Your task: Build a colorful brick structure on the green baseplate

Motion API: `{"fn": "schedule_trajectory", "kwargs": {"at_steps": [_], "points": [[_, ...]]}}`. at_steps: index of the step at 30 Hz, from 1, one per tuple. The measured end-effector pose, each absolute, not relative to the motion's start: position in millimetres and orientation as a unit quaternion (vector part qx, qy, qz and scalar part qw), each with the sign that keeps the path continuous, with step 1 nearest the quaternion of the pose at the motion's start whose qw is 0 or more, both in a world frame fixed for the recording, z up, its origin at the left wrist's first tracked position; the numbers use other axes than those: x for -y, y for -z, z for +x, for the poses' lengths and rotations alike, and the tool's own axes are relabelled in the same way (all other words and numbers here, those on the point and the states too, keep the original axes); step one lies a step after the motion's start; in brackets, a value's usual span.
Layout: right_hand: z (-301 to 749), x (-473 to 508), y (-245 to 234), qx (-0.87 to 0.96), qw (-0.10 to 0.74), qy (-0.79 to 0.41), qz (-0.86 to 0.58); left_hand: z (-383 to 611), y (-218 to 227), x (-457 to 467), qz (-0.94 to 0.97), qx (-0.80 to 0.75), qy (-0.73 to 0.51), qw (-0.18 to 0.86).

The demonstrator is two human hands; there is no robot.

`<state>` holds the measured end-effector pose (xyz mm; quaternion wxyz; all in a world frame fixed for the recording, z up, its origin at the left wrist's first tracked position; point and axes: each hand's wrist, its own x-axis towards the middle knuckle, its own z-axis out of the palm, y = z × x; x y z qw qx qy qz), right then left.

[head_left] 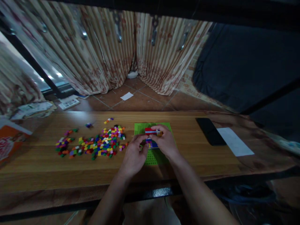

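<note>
A green baseplate (140, 128) lies on the wooden table (187, 150). On it stands a small stack of bricks (150, 131), red on top with white and blue below. My right hand (165, 142) curls over the stack, its fingers pinched on the top bricks. My left hand (136, 153) rests at the plate's left edge with its fingers bent against the lower part of the stack. A loose pile of small coloured bricks (103, 143) is spread out to the left of the plate.
A black phone (210, 131) and a white sheet of paper (234, 142) lie at the right of the table. An orange box (9, 140) sits at the far left edge. Behind the table are a tiled floor and patterned curtains (105, 53).
</note>
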<state>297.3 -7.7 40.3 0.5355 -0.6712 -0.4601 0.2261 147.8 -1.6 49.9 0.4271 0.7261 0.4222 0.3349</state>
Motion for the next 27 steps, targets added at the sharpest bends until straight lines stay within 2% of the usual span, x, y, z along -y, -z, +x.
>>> {"fn": "schedule_trajectory", "kwargs": {"at_steps": [6, 10, 14, 18, 23, 27], "points": [[306, 15, -37, 0.430, 0.548, -0.287, -0.658, 139, -54, -5, 0.709, -0.470, -0.323, 0.414], [310, 16, -38, 0.337, 0.600, -0.339, -0.642, 120, -56, -20, 0.695, -0.492, -0.348, 0.393], [311, 14, -41, 0.258, 0.643, -0.378, -0.614, 97, -52, -34, 0.698, -0.538, -0.342, 0.327], [312, 15, -44, 0.233, 0.648, -0.388, -0.613, 83, -47, -40, 0.713, -0.561, -0.305, 0.290], [313, 17, -47, 0.220, 0.655, -0.391, -0.608, 64, -58, -38, 0.748, -0.535, -0.251, 0.303], [314, 17, -47, 0.220, 0.647, -0.395, -0.614, 44, -68, -36, 0.719, -0.584, -0.241, 0.290]]}}
